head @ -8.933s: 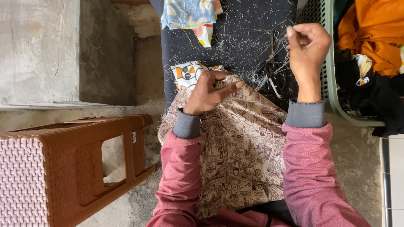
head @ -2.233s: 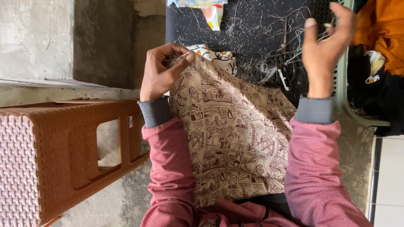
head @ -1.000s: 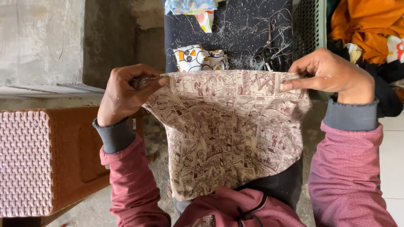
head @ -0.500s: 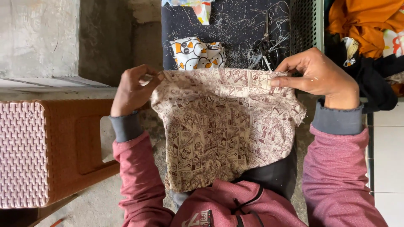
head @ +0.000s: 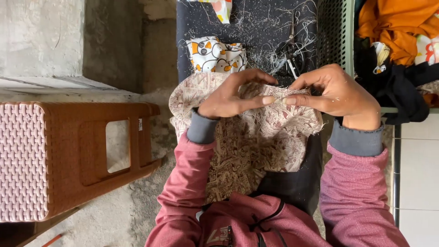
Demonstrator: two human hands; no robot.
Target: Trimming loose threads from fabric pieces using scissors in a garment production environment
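A brown and cream patterned cloth point(head: 256, 146) lies bunched on my lap. My left hand point(head: 228, 96) pinches its top edge, thumb and fingers closed on the fabric. My right hand point(head: 336, 89) pinches the same edge just to the right, so the fingertips of both hands nearly meet. Beyond the hands lies a white cloth piece with orange and black print point(head: 215, 55) on a dark mat point(head: 256, 23) strewn with loose threads. A pair of scissors point(head: 292, 57) rests on the mat just above my right hand.
A brown plastic woven-pattern stool point(head: 68, 155) lies on its side at the left on the concrete floor. A green plastic basket point(head: 340, 41) with orange and dark clothes stands at the upper right. White tiles show at the lower right.
The cloth was held spread wide between both hands. Now the hands have come together at the middle of its top edge and the fabric has bunched up.
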